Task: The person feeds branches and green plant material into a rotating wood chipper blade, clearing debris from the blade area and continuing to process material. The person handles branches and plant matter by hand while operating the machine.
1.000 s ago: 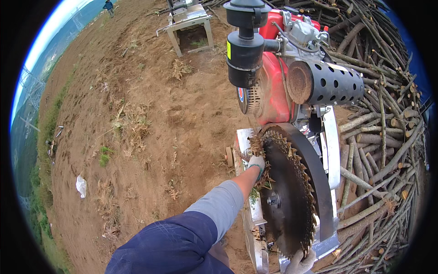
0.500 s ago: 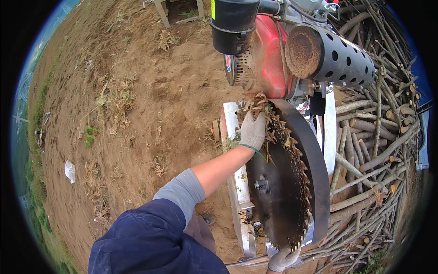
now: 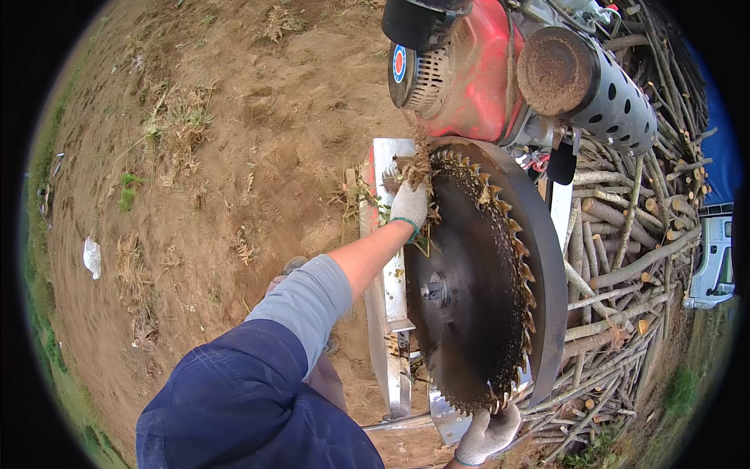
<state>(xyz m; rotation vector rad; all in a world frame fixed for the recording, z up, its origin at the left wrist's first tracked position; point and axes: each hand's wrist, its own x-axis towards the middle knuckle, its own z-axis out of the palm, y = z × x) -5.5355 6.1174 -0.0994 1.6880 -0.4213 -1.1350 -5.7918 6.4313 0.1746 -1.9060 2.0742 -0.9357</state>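
A large circular saw blade (image 3: 476,328) with coarse teeth stands in the middle, a curved dark guard (image 3: 547,289) along its right side. My left hand (image 3: 411,207), in a pale knitted glove, is closed round a clump of dry fern stems and leaves (image 3: 422,168) at the blade's upper left edge. The fingers' far side is hidden by the clump. Down at the blade's lower rim, my right hand (image 3: 488,434), gloved alike, has its fingers curled against the teeth. Dirt and plant bits cling along the teeth.
Above the blade sits a red engine (image 3: 476,78) with a perforated muffler (image 3: 617,102). A pale metal frame (image 3: 393,289) runs left of the blade. Cut branches (image 3: 617,242) are piled at right, with a white vehicle (image 3: 712,258) beyond. White litter (image 3: 92,256) lies on the soil.
The view has shifted, and more of the blade and right hand shows. My left hand has moved slightly down and left relative to the blade top. The right hand stays at the lower rim.
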